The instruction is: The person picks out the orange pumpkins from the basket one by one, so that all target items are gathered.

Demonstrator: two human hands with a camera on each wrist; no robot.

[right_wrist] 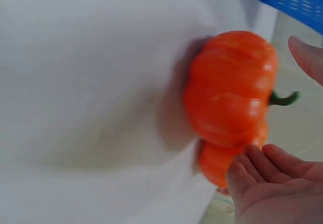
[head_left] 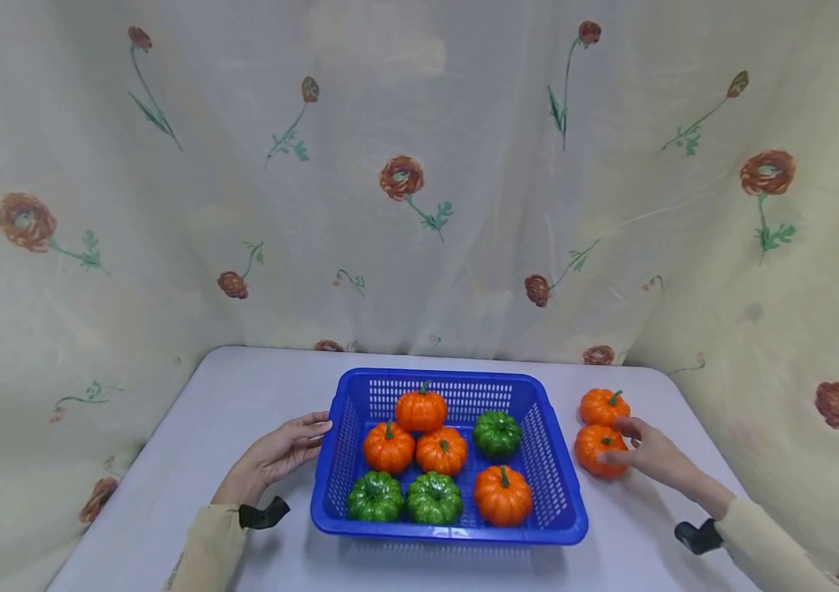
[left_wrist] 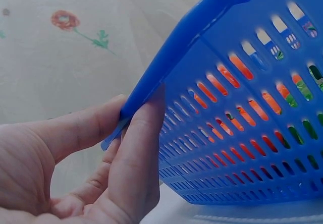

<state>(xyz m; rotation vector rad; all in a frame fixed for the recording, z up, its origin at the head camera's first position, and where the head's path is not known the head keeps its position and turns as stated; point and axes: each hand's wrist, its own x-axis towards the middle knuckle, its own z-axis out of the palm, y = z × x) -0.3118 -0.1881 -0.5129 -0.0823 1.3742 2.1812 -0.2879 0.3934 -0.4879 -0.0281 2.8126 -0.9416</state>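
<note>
My left hand [head_left: 280, 455] is at the left side of a blue plastic basket [head_left: 324, 469]. In the left wrist view its thumb and fingers pinch the basket's rim [left_wrist: 166, 65]. My right hand [head_left: 657, 457] reaches over the nearer of two small orange pumpkins [head_left: 591, 450], to the right of the basket. Its thumb and fingers are spread apart on either side of that pumpkin [right_wrist: 229, 90], not closed round it. Just behind stands the other orange pumpkin [head_left: 600, 407], with a green stem. Inside the basket sit several orange pumpkins [head_left: 503, 496] and three green ones [head_left: 434, 498].
The basket stands in the middle of a white table [head_left: 256, 386]. A pale curtain [head_left: 463, 107] with printed flowers hangs behind the table and along both sides. A black strap [head_left: 264, 514] is on the left wrist and another strap [head_left: 698, 536] on the right.
</note>
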